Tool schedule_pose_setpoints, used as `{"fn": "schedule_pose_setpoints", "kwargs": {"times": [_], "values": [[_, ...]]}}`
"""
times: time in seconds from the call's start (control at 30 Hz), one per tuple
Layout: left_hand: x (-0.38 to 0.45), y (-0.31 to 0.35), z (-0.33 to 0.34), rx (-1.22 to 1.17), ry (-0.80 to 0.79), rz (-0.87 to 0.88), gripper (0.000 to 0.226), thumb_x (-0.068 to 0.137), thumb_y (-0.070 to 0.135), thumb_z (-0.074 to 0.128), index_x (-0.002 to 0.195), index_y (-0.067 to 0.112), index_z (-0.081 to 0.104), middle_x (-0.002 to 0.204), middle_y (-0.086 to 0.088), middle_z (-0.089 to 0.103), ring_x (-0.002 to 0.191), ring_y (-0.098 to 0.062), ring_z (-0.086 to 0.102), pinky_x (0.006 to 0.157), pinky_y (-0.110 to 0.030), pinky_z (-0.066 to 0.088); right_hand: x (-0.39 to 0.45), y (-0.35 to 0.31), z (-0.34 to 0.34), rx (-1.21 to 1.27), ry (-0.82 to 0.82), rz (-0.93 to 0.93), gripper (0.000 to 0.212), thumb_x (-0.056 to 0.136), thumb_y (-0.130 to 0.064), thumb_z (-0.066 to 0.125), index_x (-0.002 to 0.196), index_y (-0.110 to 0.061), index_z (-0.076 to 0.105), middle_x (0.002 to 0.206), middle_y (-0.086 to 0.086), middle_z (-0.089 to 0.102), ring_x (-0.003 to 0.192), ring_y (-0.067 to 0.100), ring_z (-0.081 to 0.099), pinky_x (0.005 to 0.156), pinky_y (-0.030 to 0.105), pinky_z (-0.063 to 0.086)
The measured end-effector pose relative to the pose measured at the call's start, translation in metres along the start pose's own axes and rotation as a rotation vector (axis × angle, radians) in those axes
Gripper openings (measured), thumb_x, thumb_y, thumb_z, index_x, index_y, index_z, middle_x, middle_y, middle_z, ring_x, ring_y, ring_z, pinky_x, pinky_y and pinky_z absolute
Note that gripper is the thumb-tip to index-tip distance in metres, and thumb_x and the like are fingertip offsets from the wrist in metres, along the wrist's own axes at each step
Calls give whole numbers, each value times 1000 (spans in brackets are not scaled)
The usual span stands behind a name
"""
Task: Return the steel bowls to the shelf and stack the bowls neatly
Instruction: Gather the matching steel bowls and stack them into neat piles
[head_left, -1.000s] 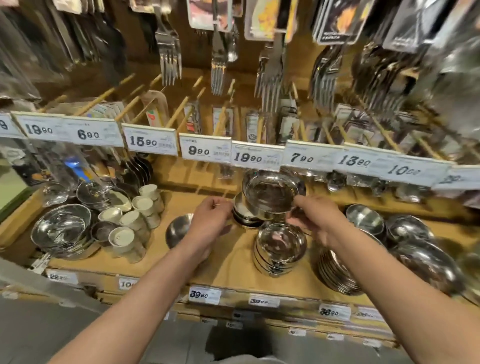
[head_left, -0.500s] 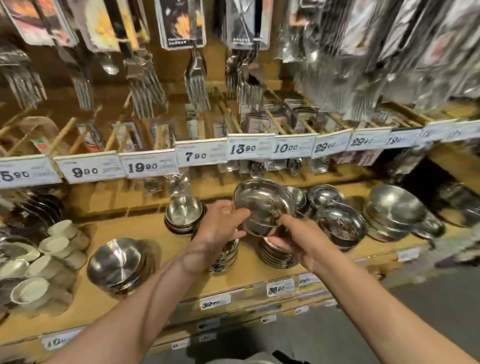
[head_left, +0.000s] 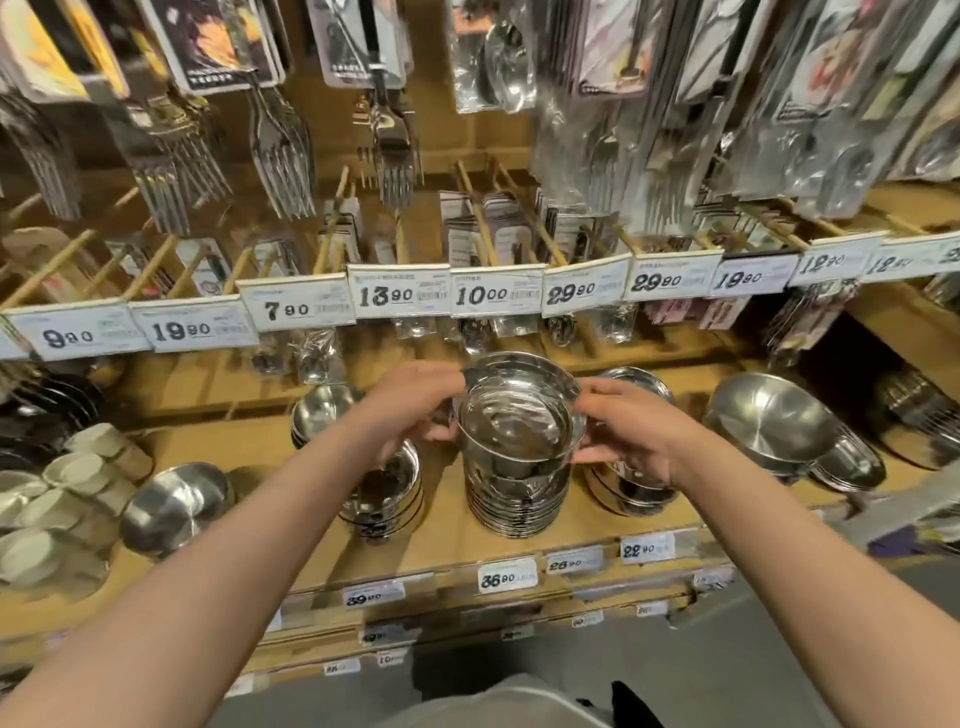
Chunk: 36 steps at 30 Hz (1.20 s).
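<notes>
A shiny round steel bowl (head_left: 522, 415) sits at the top of a tall stack of matching steel bowls (head_left: 514, 499), which stands near the middle of the wooden shelf (head_left: 452, 530). Both hands grasp this top bowl by its rim: the left hand (head_left: 415, 397) pinches the left side with fingers curled over the edge, and the right hand (head_left: 628, 431) holds the right side, thumb on the rim and fingers wrapped beneath. The bowl looks level, its base set into the one below.

Just left of the stack, partly under the left wrist, is a shorter pile of small steel bowls (head_left: 387, 493), and behind that another low pile (head_left: 322, 410). Further left lies a single tilted steel bowl (head_left: 174, 506), then a cluster of pale ceramic cups (head_left: 67, 483). To the right, under the right hand, stands a second stack of bowls (head_left: 631, 493), and beyond it wide shallow steel bowls (head_left: 769, 421).

White price tags (head_left: 397, 293) line the rail above, with packaged forks (head_left: 283, 156) hanging higher up.
</notes>
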<state>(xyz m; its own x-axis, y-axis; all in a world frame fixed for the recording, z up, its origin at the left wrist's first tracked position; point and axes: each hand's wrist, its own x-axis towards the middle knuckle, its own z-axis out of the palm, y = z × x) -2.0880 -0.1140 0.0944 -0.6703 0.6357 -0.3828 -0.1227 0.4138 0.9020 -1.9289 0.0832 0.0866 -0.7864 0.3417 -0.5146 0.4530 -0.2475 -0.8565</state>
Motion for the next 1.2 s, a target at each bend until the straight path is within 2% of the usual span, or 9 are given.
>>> {"fn": "schedule_pose_setpoints", "kwargs": {"times": [0.23, 0.37, 0.5, 0.63, 0.73, 0.87, 1.0, 1.1, 1.2], "values": [[-5, -28, 50, -263, 130, -106, 38, 91, 37, 74, 119, 13, 65, 113, -6, 75, 100, -22, 74, 74, -28, 61, 18, 11, -16, 157, 43, 12, 28, 92, -2, 66, 120, -3, 62, 104, 26, 74, 77, 31, 76, 59, 39, 64], [-9, -33, 70, -406, 193, -89, 39, 88, 28, 78, 119, 15, 57, 114, -11, 74, 96, -26, 76, 78, -35, 63, 17, 9, -26, 154, 7, 1, 29, 91, -2, 68, 119, -3, 63, 104, 23, 75, 78, 30, 76, 63, 39, 63], [-9, -25, 84, -458, 149, -44, 41, 89, 24, 76, 123, 9, 59, 97, -4, 79, 85, -19, 78, 76, -32, 63, 11, 1, -49, 104, 9, -2, 26, 92, 2, 64, 118, -3, 64, 103, 27, 74, 84, 35, 72, 52, 31, 62], [1, -17, 101, -436, 85, -46, 24, 96, 22, 68, 113, 5, 64, 90, -4, 80, 87, -21, 77, 82, -37, 63, 8, 2, -72, 75, 56, -14, 23, 94, -2, 63, 117, -3, 64, 107, 27, 73, 94, 38, 72, 58, 35, 64], [12, -15, 118, -378, 58, -47, 22, 98, 22, 65, 110, 4, 67, 90, -8, 79, 84, -20, 77, 70, -28, 62, 6, 12, -90, 77, 108, -20, 9, 95, -3, 61, 103, -4, 66, 92, 20, 77, 73, 26, 75, 54, 32, 63], [30, -17, 155, -250, 70, -61, 17, 100, 24, 63, 110, 11, 60, 116, -16, 69, 93, -24, 75, 77, -33, 64, 5, 35, -121, 59, 181, -7, 4, 96, -7, 62, 98, -9, 64, 69, 6, 74, 63, 17, 71, 66, 36, 63], [49, -24, 191, -65, 99, -113, 39, 103, 27, 57, 137, 9, 53, 119, -7, 65, 94, -22, 73, 80, -32, 64, 7, 62, -143, 106, 283, 6, 15, 93, -10, 68, 108, -14, 68, 102, 18, 74, 79, 26, 73, 62, 36, 64], [57, -24, 204, 25, 132, -86, 14, 104, 24, 54, 110, 16, 63, 95, 4, 64, 89, -19, 73, 76, -32, 64, 14, 76, -152, 115, 306, -13, 24, 94, -10, 66, 119, -10, 66, 104, 19, 73, 71, 21, 74, 54, 29, 62], [62, -23, 209, 112, 150, -96, 15, 103, 23, 54, 91, 23, 61, 93, -1, 68, 87, -19, 73, 81, -37, 64, 21, 82, -157, 119, 327, -14, 32, 95, -9, 65, 127, -10, 63, 100, 17, 74, 65, 19, 73, 50, 25, 58]]}}
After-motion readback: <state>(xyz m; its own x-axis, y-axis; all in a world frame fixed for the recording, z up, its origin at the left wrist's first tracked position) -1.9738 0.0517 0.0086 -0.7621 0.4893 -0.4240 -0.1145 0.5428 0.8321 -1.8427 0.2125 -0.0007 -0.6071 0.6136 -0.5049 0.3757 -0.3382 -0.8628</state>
